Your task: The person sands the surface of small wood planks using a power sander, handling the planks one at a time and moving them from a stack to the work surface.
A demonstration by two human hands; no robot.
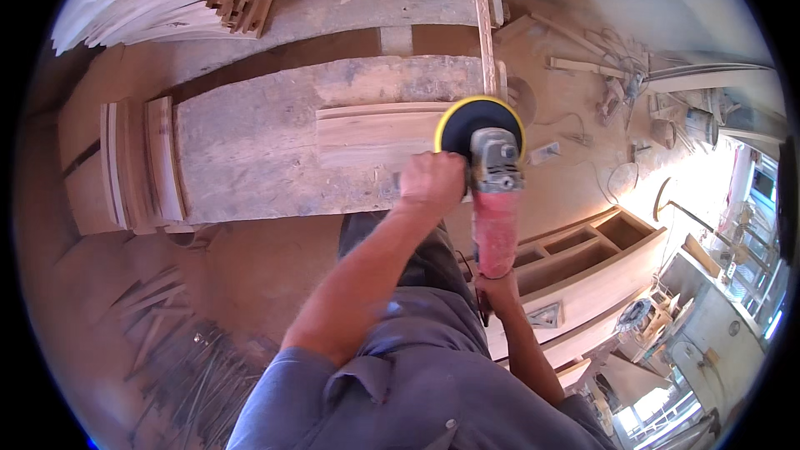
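Note:
I hold a red and grey angle sander (497,221) with both hands. My left hand (433,178) is closed at the side of its grey head, apparently around a side handle that the fingers hide. My right hand (498,290) wraps the rear end of the red body, where a dark cord hangs down. At the front, the round black pad with a yellow rim (457,122) overlaps the right end of a pale wooden board (367,135). Whether the pad touches the wood, I cannot tell. The board lies flat on a worn, dusty workbench (242,154).
Wooden strips (167,158) rest across the bench's left end. Stacked wood pieces (179,0) stand at the far left. A narrow wooden batten (483,25) reaches the bench's far right. Wooden drawer-like cases (583,271) stand at my right; scrap sticks (196,375) litter the left floor.

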